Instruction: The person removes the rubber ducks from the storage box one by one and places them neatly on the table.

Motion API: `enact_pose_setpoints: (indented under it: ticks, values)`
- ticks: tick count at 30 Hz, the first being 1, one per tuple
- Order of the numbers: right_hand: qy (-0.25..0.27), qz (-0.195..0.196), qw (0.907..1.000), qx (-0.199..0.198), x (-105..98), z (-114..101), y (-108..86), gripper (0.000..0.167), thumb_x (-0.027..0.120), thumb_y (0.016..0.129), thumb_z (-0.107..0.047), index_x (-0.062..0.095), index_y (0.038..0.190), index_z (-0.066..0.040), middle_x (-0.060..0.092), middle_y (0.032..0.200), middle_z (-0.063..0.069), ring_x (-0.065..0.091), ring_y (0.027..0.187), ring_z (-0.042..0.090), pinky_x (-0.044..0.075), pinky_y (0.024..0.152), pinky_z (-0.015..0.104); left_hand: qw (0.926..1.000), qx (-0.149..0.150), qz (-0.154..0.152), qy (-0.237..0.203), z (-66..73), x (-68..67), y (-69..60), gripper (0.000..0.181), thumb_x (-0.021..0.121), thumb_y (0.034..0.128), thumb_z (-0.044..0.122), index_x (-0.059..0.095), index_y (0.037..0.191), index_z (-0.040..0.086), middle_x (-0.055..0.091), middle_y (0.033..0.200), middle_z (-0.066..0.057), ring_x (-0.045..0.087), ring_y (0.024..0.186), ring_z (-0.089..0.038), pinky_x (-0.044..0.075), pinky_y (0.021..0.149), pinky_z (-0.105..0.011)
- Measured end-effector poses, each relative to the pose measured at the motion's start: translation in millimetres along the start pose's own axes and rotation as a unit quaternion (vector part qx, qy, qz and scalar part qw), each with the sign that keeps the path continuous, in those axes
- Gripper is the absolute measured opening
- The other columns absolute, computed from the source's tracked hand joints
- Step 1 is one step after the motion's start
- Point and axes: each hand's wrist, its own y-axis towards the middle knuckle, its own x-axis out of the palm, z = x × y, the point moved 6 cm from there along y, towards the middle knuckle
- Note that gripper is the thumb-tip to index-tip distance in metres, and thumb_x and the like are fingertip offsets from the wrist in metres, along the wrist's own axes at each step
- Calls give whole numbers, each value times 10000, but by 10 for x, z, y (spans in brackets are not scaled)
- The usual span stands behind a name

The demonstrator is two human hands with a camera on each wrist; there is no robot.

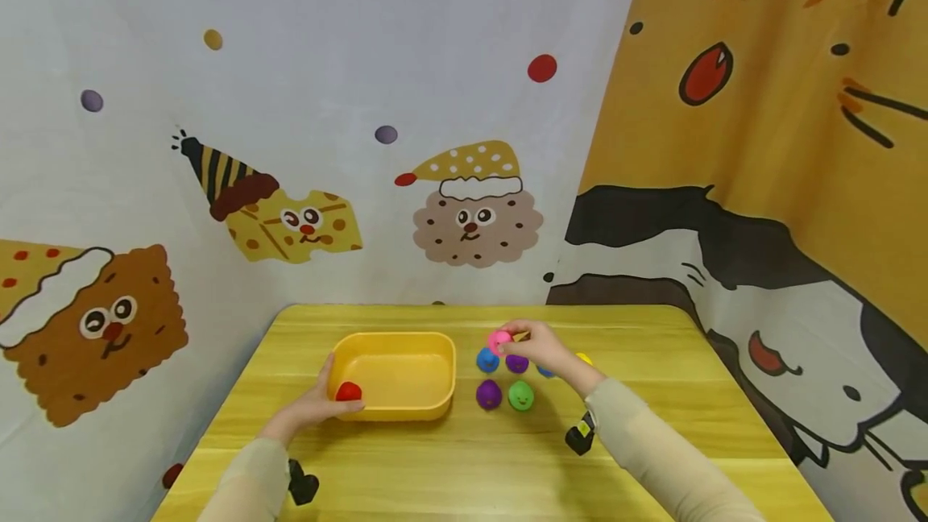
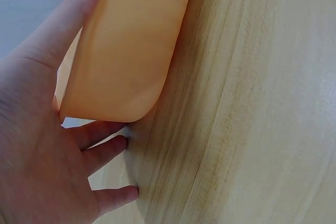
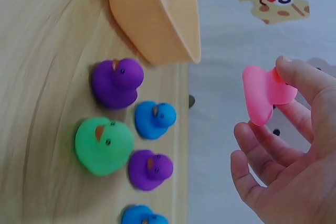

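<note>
My left hand point(image 1: 310, 408) holds the left near corner of a yellow plastic basin point(image 1: 406, 416), its thumb along the near rim and its fingers round the left end. Inside that corner lies a red toy point(image 1: 349, 391), partly covered by the rim. My right hand point(image 3: 294, 145) pinches a pink rubber duck point(image 3: 260, 93) between thumb and fingers, held above the table. Below it in the right wrist view are a purple duck point(image 3: 116, 83), a green duck point(image 3: 104, 146), a blue duck point(image 3: 155, 119) and a smaller purple duck point(image 3: 150, 170).
Another blue duck point(image 3: 144, 216) is cut off by the right wrist view's lower edge. A yellow toy point(image 1: 584, 358) shows partly behind my right forearm. The wooden table point(image 1: 435, 474) ends at a cartoon-printed curtain point(image 1: 326, 63).
</note>
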Motion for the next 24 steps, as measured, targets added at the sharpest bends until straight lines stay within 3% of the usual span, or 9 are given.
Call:
enact_pose_setpoints:
  ticks: [11, 19, 24]
  values:
    - [-81, 260, 9996, 86, -207, 266, -157, 313, 757, 839, -184, 707, 1105, -27, 664, 1067, 87, 597, 894, 216, 511, 739, 315, 9997, 149, -146, -136, -95, 3, 88, 1262, 753, 815, 432, -262, 1491, 109, -133, 1533, -337, 68, 1367, -561, 50, 1074, -691]
    - [199, 250, 9987, 387, -244, 492, -331, 379, 749, 846, -190, 669, 1160, 7, 651, 1054, 111, 609, 836, 212, 553, 737, 409, 9998, -91, -91, -181, -162, -9, 127, 1286, 779, 784, 446, -240, 1506, 136, -108, 1558, -301, 70, 1388, -537, 46, 1087, -671]
    - [83, 388, 9981, 468, -264, 640, -423, 395, 756, 836, -177, 664, 1158, 34, 662, 1054, 120, 603, 869, 234, 542, 733, 342, 9998, -6, -75, -192, -146, -9, 123, 1277, 768, 792, 453, -245, 1504, 140, -101, 1551, -315, 62, 1383, -546, 28, 1083, -669]
